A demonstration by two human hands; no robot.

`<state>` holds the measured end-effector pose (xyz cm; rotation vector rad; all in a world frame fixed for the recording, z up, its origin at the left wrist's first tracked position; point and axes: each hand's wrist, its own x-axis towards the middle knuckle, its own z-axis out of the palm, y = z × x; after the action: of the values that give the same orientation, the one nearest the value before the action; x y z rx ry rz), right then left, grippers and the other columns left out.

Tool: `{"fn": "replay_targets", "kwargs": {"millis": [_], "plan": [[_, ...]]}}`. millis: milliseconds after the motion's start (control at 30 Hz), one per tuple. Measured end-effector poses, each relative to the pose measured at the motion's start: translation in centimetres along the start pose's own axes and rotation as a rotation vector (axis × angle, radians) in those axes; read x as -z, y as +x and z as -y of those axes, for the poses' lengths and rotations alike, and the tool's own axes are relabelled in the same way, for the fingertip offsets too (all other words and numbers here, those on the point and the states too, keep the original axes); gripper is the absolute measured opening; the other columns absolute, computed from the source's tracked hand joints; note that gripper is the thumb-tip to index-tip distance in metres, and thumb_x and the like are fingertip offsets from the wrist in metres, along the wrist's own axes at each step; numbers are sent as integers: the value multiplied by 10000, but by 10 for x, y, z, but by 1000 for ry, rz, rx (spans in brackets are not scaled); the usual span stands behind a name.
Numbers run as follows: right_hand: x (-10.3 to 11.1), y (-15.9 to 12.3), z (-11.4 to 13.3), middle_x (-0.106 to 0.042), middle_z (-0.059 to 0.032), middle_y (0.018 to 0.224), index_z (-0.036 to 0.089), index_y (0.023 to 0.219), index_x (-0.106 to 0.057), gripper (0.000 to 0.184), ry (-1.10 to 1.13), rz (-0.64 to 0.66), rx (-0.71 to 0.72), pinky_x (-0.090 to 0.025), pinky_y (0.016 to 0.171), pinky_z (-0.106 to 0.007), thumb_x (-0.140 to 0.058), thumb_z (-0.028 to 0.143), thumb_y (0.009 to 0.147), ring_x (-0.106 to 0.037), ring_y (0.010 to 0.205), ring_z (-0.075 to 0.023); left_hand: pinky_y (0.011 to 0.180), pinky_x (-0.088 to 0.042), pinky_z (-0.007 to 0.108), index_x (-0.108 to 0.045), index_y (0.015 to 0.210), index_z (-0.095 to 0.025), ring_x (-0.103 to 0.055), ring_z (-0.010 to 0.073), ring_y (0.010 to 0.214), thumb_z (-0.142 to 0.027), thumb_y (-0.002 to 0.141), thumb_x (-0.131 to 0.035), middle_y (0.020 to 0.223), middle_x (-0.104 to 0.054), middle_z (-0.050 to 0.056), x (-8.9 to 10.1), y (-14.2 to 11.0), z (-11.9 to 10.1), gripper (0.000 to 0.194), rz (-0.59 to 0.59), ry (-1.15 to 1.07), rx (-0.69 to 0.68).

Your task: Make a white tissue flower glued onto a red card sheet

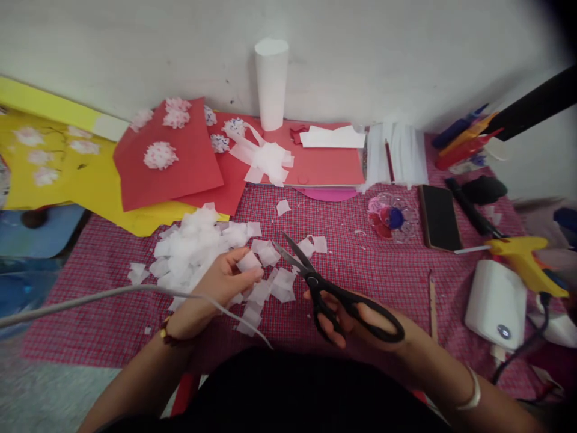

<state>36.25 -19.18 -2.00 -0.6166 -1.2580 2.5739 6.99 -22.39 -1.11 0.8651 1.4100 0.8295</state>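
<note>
Between the thumb and fingers of my left hand (220, 279) is a small white tissue paper square (249, 262). My right hand (351, 316) grips black-handled scissors (312, 280) through their loops. The blades are parted and point up and left, a little to the right of the held square. A heap of white tissue squares (192, 246) lies beyond and left of my left hand. More loose squares (283, 282) are scattered under and around the blades. The checked red cloth (333, 222) lies beneath everything.
Red sheets (193, 174) with ruffled paper flowers (161, 155) lie at the back left. A white paper roll (271, 84) stands by the wall. At right are a phone (439, 216), a yellow glue gun (523, 249) and a white power bank (496, 304). A grey cable (112, 293) crosses my left wrist.
</note>
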Motion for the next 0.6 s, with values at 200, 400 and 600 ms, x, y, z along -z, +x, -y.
{"fn": "replay_targets", "kwargs": {"millis": [200,400,600], "plan": [[13,9,-22,-581,-25,841,206,1294,-594,649,302,132,93,-344,575,-239,-509,707,891,-487,589,-95,623,-473,263,-682,838,-211,-629,159,683,-393,824,-651,762,-703,7,41,-8,-26,184,-249,509,-236],[17,11,-33,-590,-42,878,180,1353,-554,622,401,112,36,-373,597,-225,-531,631,925,-524,614,-89,782,-481,363,-721,882,-214,-677,258,870,-348,878,-527,908,-747,63,88,19,-43,236,-667,1131,-287],[15,10,-34,-606,-70,908,155,1323,-551,666,243,19,-19,-320,552,-240,-547,666,897,-513,608,-101,687,-428,338,-693,881,-204,-643,252,795,-379,815,-619,849,-714,68,112,72,-30,202,-574,1000,-174]]}}
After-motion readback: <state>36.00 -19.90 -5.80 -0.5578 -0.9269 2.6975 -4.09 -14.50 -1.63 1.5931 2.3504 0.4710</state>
